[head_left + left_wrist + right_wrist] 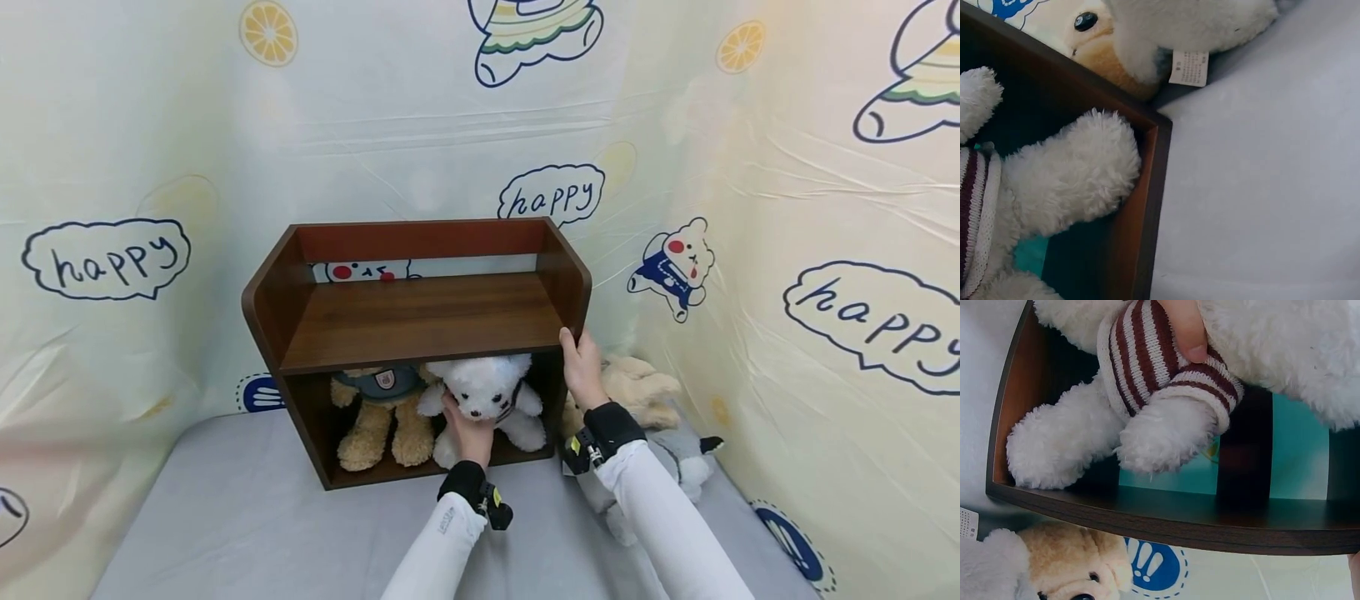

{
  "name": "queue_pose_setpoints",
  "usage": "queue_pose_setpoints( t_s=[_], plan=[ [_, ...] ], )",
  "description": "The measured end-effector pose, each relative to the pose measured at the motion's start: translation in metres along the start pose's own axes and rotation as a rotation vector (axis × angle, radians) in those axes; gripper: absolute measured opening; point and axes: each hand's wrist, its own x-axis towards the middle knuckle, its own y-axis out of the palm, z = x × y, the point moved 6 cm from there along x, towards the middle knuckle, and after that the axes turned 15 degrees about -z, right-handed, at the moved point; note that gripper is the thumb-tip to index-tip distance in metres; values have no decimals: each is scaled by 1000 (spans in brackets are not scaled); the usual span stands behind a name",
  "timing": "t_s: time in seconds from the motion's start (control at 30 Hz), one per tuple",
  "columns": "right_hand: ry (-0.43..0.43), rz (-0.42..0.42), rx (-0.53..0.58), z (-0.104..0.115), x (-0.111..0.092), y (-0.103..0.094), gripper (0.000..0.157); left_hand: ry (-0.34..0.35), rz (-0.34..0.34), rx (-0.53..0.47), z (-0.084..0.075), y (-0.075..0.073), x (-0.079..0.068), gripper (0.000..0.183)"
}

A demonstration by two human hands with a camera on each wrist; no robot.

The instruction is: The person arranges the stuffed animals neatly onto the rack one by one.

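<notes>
A white teddy bear (487, 387) in a maroon-and-white striped knit top (1141, 353) sits in the lower compartment of a dark brown wooden shelf (420, 312). My left hand (472, 435) holds it at the body, below the muzzle. One digit lies across the striped top in the right wrist view; the other fingertips are hidden. My right hand (585, 371) grips the front edge of the shelf's right side panel. Left of the white bear sits a brown teddy bear (386, 408) in a blue-grey top, its head mostly hidden by the middle board.
Outside the shelf's right side lie more plush toys, one beige (637, 387) and one grey and white (682, 462), partly behind my right arm. A grey cloth (247, 517) covers the surface under everything. Printed curtains (375, 150) hang close behind and at the sides.
</notes>
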Motion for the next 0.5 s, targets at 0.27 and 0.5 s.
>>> queue_pose_setpoints(
  t_s=[0.27, 0.5],
  plan=[
    [5, -15, 2, -2, -1, 0, 30, 263, -66, 347, 5, -2, 8, 70],
    [-1, -18, -13, -2, 1, -1, 30, 140, 69, 406, 11, 10, 19, 72]
  ],
)
